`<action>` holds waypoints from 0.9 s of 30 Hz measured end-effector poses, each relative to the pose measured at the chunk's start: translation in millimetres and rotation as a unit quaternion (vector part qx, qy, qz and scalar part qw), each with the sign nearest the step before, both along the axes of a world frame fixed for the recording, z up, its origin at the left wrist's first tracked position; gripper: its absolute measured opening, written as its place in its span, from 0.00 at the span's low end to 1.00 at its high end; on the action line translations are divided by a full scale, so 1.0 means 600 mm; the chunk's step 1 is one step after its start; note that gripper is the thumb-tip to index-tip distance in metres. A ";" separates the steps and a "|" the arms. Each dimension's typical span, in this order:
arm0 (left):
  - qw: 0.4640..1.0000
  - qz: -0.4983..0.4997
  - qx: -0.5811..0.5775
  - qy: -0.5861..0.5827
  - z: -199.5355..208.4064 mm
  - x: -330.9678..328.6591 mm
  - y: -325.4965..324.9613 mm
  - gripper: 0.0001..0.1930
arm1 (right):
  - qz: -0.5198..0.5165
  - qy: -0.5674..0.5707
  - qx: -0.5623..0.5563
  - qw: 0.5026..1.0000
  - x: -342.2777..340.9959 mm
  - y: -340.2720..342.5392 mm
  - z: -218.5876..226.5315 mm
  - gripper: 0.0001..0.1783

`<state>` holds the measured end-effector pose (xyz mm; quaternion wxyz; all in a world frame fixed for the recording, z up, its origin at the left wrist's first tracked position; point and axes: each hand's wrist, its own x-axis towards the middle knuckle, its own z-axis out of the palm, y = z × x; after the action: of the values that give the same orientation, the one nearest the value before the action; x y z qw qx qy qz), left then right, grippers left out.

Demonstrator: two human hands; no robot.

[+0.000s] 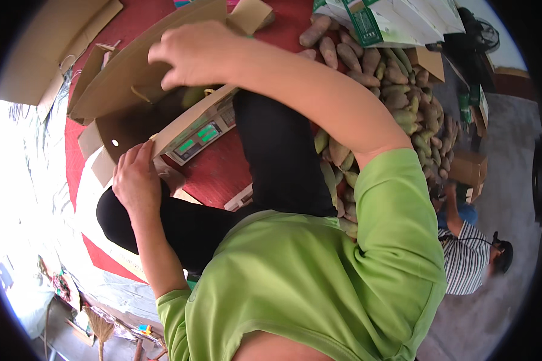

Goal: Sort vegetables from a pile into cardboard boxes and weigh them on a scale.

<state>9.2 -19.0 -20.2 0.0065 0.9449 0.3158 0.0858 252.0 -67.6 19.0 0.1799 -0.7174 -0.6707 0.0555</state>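
Observation:
An open brown cardboard box [126,84] sits on a weighing scale [200,136] with green displays, on a red floor. My right hand [193,51] lies over the box's upper flap, its fingers curled round the flap's edge. My left hand [137,179] grips the box's near flap by the scale's corner. Something green, likely a mango [193,96], shows inside the box below my right hand. My knees in black trousers [277,156] are beside the scale.
A long heap of green and brownish mangoes [403,96] runs along the right. A white and green carton [391,21] stands at the top. Flat cardboard [54,42] lies top left. A person in a striped shirt [467,256] crouches at the right.

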 end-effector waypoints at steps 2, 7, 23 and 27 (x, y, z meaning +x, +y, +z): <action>1.000 0.019 -0.019 0.007 0.006 -0.002 -0.002 0.12 | -0.045 0.032 0.043 0.998 0.041 -0.041 -0.005 0.17; 1.000 0.006 -0.019 0.004 -0.005 0.005 -0.004 0.13 | -0.223 0.200 0.051 0.953 0.148 -0.232 -0.040 0.18; 0.999 0.039 -0.011 0.015 -0.017 0.001 -0.001 0.13 | -0.640 0.317 -0.114 0.691 -0.006 -0.778 -0.507 0.43; 0.999 0.034 -0.002 0.010 -0.021 0.000 0.000 0.13 | -0.664 0.386 -0.049 0.638 -0.040 -0.782 -0.563 0.63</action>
<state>9.2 -18.8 -32.8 0.0023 0.9343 0.3483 0.0755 227.8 -536.7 -318.6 0.3756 -0.8907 0.1211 0.2258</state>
